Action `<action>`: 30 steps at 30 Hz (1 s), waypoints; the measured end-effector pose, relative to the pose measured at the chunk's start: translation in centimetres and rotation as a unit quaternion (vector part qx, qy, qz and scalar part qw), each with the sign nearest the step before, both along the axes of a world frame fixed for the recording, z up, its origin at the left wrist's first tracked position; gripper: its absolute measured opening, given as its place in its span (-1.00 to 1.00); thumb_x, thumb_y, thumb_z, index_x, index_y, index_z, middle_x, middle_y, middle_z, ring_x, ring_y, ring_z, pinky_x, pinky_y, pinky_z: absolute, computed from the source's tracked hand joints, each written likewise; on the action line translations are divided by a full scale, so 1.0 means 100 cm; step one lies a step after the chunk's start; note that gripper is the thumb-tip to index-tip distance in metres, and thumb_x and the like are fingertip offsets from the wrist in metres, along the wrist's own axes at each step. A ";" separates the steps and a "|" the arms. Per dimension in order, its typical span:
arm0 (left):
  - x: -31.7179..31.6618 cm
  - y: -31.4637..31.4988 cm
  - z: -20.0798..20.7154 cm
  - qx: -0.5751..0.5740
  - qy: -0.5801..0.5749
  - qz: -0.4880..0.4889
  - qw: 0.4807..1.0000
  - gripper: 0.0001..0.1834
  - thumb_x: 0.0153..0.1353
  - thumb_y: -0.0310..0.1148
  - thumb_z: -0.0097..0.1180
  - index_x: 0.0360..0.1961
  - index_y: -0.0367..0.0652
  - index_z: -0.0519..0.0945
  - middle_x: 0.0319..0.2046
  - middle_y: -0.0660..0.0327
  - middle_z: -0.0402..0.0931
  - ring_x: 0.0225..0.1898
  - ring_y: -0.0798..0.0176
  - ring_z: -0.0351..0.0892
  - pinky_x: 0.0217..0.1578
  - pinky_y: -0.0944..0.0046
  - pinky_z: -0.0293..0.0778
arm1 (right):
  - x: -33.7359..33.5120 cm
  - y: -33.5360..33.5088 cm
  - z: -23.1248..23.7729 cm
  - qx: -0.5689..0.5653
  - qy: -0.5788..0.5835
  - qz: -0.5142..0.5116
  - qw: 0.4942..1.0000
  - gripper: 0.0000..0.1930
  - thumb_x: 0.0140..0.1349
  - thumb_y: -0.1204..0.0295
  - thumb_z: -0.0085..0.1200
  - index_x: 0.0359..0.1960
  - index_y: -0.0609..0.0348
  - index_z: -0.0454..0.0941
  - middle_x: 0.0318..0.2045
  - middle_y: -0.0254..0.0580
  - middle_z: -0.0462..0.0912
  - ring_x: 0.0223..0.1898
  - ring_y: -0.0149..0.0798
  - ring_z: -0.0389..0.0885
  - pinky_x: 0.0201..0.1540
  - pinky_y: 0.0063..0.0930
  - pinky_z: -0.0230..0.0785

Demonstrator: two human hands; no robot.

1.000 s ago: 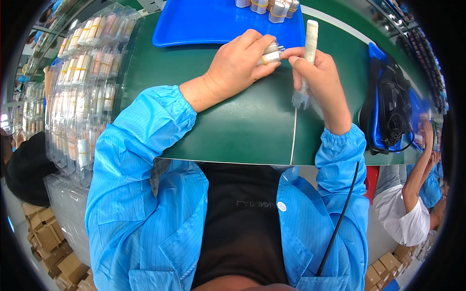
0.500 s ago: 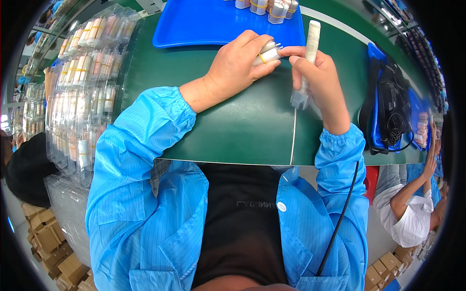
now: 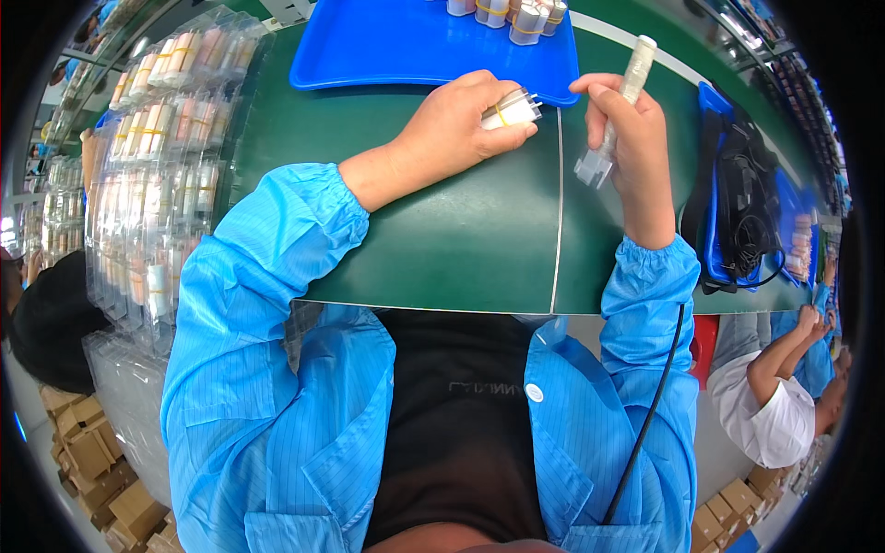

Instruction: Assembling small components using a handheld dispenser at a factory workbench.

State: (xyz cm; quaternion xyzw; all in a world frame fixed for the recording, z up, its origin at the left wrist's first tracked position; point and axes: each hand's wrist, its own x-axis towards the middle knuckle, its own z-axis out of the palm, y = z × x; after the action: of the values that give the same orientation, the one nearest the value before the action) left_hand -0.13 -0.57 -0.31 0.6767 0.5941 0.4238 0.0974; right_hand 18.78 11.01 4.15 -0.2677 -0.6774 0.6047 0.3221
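My left hand (image 3: 447,124) is closed round a small bundle of white and clear tubes (image 3: 513,111), which a yellow rubber band binds together. Thin prongs stick out from the end of the bundle that points right. A pale, stick-like tool (image 3: 638,66) with a clear, notched plastic end stands tilted in my right hand (image 3: 636,134). The thumb and lower fingers wrap it while the index finger reaches left, apart from the bundle. Both hands are above the green table (image 3: 442,249), just nearer me than the blue tray's front edge.
The blue tray (image 3: 369,51) holds several banded tube bundles (image 3: 527,20) at its far right. On the left, clear plastic trays (image 3: 138,230) hold rows of banded tubes. A black bag (image 3: 742,198) lies in a blue tray at the right. Beyond it sits a person in white (image 3: 770,429).
My right hand has moved right with the tool, and its index finger has come away from the bundle. My left hand has barely shifted, still holding the bundle.
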 end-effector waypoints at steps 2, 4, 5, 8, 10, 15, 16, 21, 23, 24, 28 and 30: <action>-0.001 0.000 0.001 -0.004 0.005 0.001 1.000 -0.57 0.09 -0.11 0.31 -0.12 -0.17 0.61 -0.36 0.09 0.47 -0.25 0.03 0.52 -0.29 0.13 0.48 | -0.001 0.000 0.000 -0.020 -0.027 0.036 0.999 -0.77 0.27 0.33 0.06 -0.23 0.22 0.66 -0.70 -0.41 0.48 -0.67 -0.58 0.39 -0.63 -0.67 0.13; -0.001 0.000 0.001 -0.009 0.011 0.002 1.000 -0.57 0.09 -0.11 0.31 -0.11 -0.16 0.62 -0.35 0.09 0.47 -0.24 0.03 0.52 -0.28 0.13 0.48 | -0.003 -0.004 0.001 -0.042 -0.065 0.076 0.994 -0.78 0.28 0.34 0.06 -0.23 0.21 0.66 -0.71 -0.41 0.48 -0.68 -0.58 0.41 -0.62 -0.66 0.15; 0.000 -0.001 0.001 0.005 0.026 0.011 1.000 -0.57 0.08 -0.12 0.31 -0.11 -0.16 0.61 -0.34 0.10 0.47 -0.25 0.03 0.52 -0.29 0.13 0.49 | -0.004 -0.006 -0.001 -0.042 -0.065 0.076 0.994 -0.78 0.28 0.34 0.06 -0.23 0.21 0.66 -0.71 -0.41 0.48 -0.68 -0.58 0.41 -0.62 -0.66 0.15; 0.003 -0.002 0.001 0.041 0.051 0.022 0.998 -0.57 0.06 -0.20 0.34 -0.09 -0.18 0.59 -0.32 0.11 0.47 -0.29 0.05 0.53 -0.31 0.15 0.50 | -0.005 -0.011 -0.004 -0.004 -0.090 0.085 0.992 -0.78 0.27 0.35 0.05 -0.22 0.21 0.65 -0.68 -0.40 0.52 -0.68 -0.57 0.42 -0.63 -0.64 0.17; 0.002 -0.003 0.000 0.062 0.062 0.026 0.996 -0.57 0.05 -0.27 0.36 -0.07 -0.20 0.57 -0.32 0.12 0.47 -0.31 0.06 0.52 -0.33 0.18 0.48 | -0.006 -0.019 0.005 0.003 -0.107 0.081 0.991 -0.78 0.26 0.35 0.06 -0.22 0.22 0.64 -0.68 -0.40 0.51 -0.67 -0.56 0.43 -0.62 -0.62 0.20; -0.002 -0.003 -0.002 0.081 0.122 0.029 0.989 -0.53 0.03 -0.27 0.37 -0.04 -0.20 0.55 -0.29 0.12 0.48 -0.33 0.05 0.56 -0.37 0.17 0.53 | -0.009 -0.026 0.006 0.022 -0.140 0.071 0.987 -0.79 0.23 0.36 0.08 -0.22 0.24 0.62 -0.68 -0.39 0.51 -0.66 -0.54 0.47 -0.60 -0.58 0.27; -0.001 -0.003 -0.002 0.081 0.122 0.029 0.989 -0.53 0.03 -0.27 0.37 -0.04 -0.20 0.55 -0.29 0.12 0.48 -0.33 0.05 0.56 -0.37 0.17 0.53 | -0.009 -0.024 0.005 0.007 -0.142 0.082 0.986 -0.79 0.23 0.36 0.08 -0.23 0.24 0.62 -0.68 -0.38 0.51 -0.66 -0.53 0.46 -0.61 -0.59 0.26; 0.003 -0.003 0.000 0.089 0.114 0.017 0.989 -0.54 0.01 -0.22 0.38 -0.08 -0.17 0.56 -0.31 0.12 0.44 -0.33 0.03 0.56 -0.37 0.14 0.54 | -0.006 -0.019 0.003 -0.020 -0.133 0.103 0.986 -0.81 0.24 0.36 0.07 -0.25 0.21 0.61 -0.68 -0.37 0.52 -0.66 -0.52 0.45 -0.62 -0.60 0.22; 0.001 -0.003 0.000 0.069 0.090 0.019 0.993 -0.56 0.03 -0.20 0.37 -0.09 -0.18 0.58 -0.32 0.12 0.46 -0.33 0.03 0.56 -0.35 0.13 0.54 | -0.008 -0.023 0.008 0.020 -0.129 0.028 0.991 -0.82 0.23 0.35 0.08 -0.26 0.18 0.61 -0.68 -0.38 0.52 -0.66 -0.54 0.43 -0.64 -0.62 0.16; 0.001 -0.003 0.001 0.050 0.065 0.017 0.996 -0.58 0.06 -0.19 0.35 -0.10 -0.18 0.59 -0.32 0.11 0.48 -0.33 0.02 0.56 -0.33 0.12 0.53 | -0.008 -0.021 0.007 0.021 -0.129 0.028 0.991 -0.82 0.23 0.35 0.08 -0.26 0.18 0.61 -0.68 -0.38 0.52 -0.66 -0.54 0.43 -0.64 -0.62 0.16; 0.002 -0.002 0.007 -0.019 0.000 0.003 1.000 -0.60 0.10 -0.25 0.33 -0.06 -0.21 0.61 -0.33 0.11 0.54 -0.34 0.09 0.55 -0.30 0.23 0.49 | -0.004 -0.004 -0.004 -0.001 -0.047 -0.026 0.999 -0.82 0.24 0.32 0.11 -0.25 0.17 0.61 -0.69 -0.39 0.52 -0.67 -0.58 0.41 -0.65 -0.66 0.10; 0.004 -0.003 0.014 -0.095 -0.127 -0.008 0.987 -0.61 0.11 -0.23 0.32 -0.07 -0.21 0.63 -0.30 0.10 0.60 -0.28 0.12 0.59 -0.23 0.26 0.51 | -0.005 -0.005 -0.001 -0.006 -0.029 -0.026 0.999 -0.81 0.24 0.30 0.14 -0.27 0.16 0.61 -0.69 -0.40 0.52 -0.68 -0.59 0.39 -0.66 -0.68 0.07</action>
State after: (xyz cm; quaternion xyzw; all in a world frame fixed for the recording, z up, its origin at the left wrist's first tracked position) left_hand 0.27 -0.90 1.05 0.6102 0.6088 0.4472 0.2390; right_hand 18.29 10.50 4.02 -0.3044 -0.6758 0.5921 0.3163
